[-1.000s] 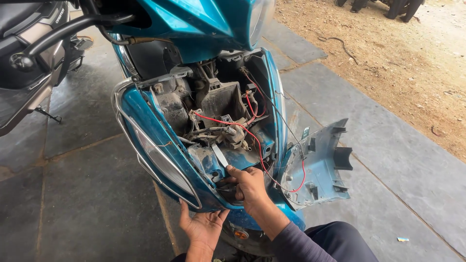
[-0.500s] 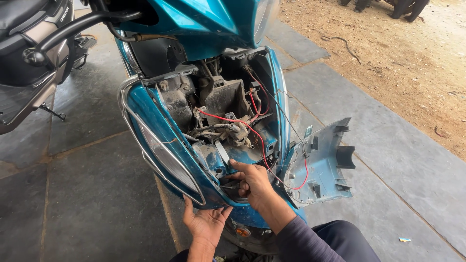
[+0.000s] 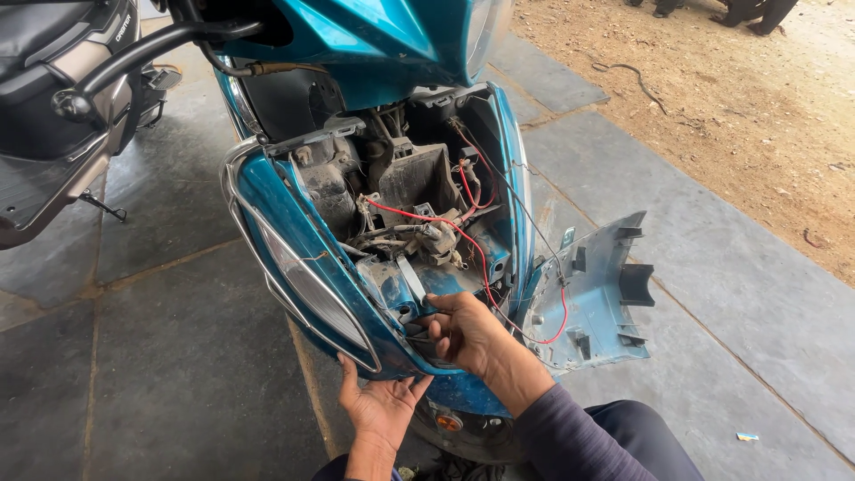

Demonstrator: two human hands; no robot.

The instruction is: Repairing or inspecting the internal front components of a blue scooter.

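A teal scooter stands with its front cover off, showing dusty inner parts and a red wire running through the cavity. My right hand reaches into the lower edge of the opening, its fingers pinched on something small near the wires; what it grips is too small to tell. My left hand lies palm up under the lower rim of the teal side panel, its fingers touching the underside. An orange reflector shows just below the hands.
The removed teal front panel leans inside-out against the scooter's right side, with wires leading to it. A second scooter is parked at the left on its stand. Grey paving slabs meet bare dirt at the right.
The view has shifted slightly up and right. My right hand stays at the opening's lower edge, fingers working there. My left hand remains under the panel's rim.
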